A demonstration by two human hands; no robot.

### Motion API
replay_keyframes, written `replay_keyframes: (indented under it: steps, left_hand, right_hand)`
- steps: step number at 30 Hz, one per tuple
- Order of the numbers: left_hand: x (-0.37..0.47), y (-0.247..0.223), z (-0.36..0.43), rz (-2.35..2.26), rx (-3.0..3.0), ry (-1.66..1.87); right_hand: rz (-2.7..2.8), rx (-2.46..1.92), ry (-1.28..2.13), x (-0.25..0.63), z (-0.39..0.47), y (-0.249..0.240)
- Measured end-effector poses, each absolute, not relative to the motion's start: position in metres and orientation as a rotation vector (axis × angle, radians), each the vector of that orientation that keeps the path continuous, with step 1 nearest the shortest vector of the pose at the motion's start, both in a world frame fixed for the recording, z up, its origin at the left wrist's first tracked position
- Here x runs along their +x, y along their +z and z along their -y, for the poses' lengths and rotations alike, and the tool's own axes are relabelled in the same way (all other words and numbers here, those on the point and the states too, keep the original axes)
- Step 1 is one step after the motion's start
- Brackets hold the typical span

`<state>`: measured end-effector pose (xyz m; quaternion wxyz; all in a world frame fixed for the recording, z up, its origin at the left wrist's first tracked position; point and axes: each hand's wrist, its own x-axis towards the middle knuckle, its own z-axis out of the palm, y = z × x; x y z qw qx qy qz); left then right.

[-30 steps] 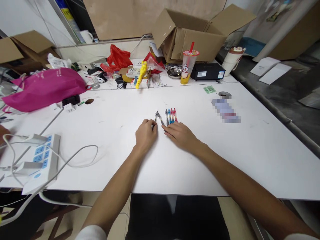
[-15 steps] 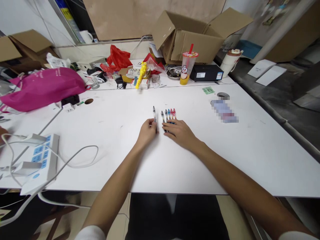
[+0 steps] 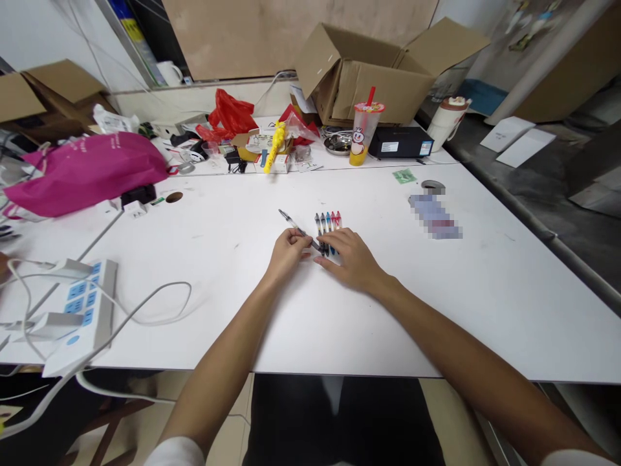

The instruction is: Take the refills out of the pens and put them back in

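Observation:
My left hand (image 3: pixel 290 255) is closed, pinching a clear-barrelled pen (image 3: pixel 290 219). That pen slants, its clicker end up and to the left, its lower end reaching toward my right fingers. My right hand (image 3: pixel 353 260) lies palm down beside and partly over a row of pens, thumb apart from the fingers. In the row, black pens (image 3: pixel 318 223) are at the left, a blue pen (image 3: pixel 328 220) in the middle and red pens (image 3: pixel 338 219) at the right. My right fingers hide some of their lower ends.
A white power strip (image 3: pixel 90 304) with trailing cables is at the left. Farther back are a magenta bag (image 3: pixel 97 171), red plastic bag (image 3: pixel 233 113), yellow toy (image 3: pixel 275 147), drink cup (image 3: pixel 361 133) and open cardboard box (image 3: pixel 378 87). A tape roll (image 3: pixel 433 186) lies right.
The pen in my left hand has turned from nearly upright in view to a slant, its top now left. My right fingers have shifted slightly, with more space between fingers and thumb.

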<state>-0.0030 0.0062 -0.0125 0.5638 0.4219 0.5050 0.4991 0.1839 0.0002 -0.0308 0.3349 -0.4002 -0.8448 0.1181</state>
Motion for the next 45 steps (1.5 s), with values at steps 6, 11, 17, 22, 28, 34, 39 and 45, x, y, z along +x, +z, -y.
replay_keyframes:
  steps: [6, 11, 17, 22, 28, 34, 39, 45]
  left_hand:
    - [-0.001, -0.014, -0.007, -0.998, 0.988, 1.204]
    - [-0.001, -0.004, -0.004, -0.855, 0.909, 1.299]
    - [-0.002, -0.003, -0.003, -0.796, 0.906, 1.300]
    - [0.005, -0.008, -0.002, -0.865, 0.887, 1.325]
    - [0.011, -0.006, 0.001, -0.963, 0.824, 1.344]
    - [0.012, -0.009, 0.000, -0.983, 0.818, 1.313]
    - [0.012, -0.012, 0.000, -0.993, 0.800, 1.302]
    - [0.013, -0.012, -0.001, -1.008, 0.764, 1.299]
  right_hand:
    - [1.980, -1.128, 0.583, 0.183, 0.005, -0.021]
    - [1.798, -1.206, 0.805, 0.189, 0.009, -0.017]
    - [1.640, -1.127, 1.319, 0.190, 0.010, -0.014]
    - [1.688, -1.118, 1.385, 0.194, 0.007, -0.012]
    - [1.899, -1.183, 0.894, 0.199, 0.012, -0.011]
    - [1.679, -1.105, 0.984, 0.195, 0.010, -0.018]
    - [1.588, -1.128, 0.964, 0.195, 0.006, -0.022]
    - [1.585, -1.111, 0.937, 0.196, 0.006, -0.021]
